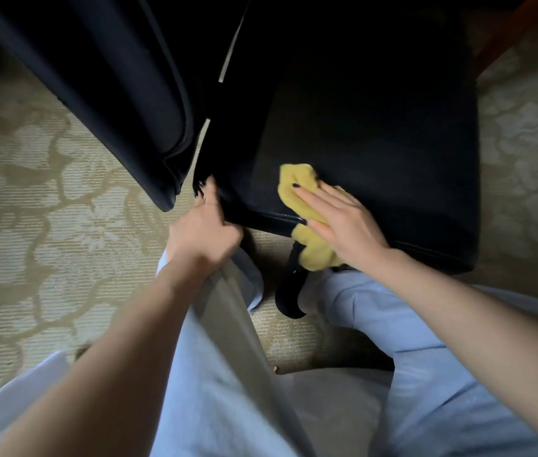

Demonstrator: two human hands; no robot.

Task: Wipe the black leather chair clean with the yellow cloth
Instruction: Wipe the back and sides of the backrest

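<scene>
The black leather chair (376, 133) fills the upper middle of the view, its backrest (122, 94) slanting down at the left and its seat spreading to the right. A crumpled yellow cloth (297, 183) lies over the seat's near edge. My right hand (340, 222) presses flat on the cloth with straight fingers. My left hand (205, 229) grips the seat's near left corner, fingers curled round the edge beside the backrest.
A beige carpet (40, 199) with a pale floral pattern surrounds the chair. My legs in light blue trousers (392, 324) are close below the seat edge. A black curved chair-base part (289, 291) shows between them. A brown wooden edge (518, 28) runs at the top right.
</scene>
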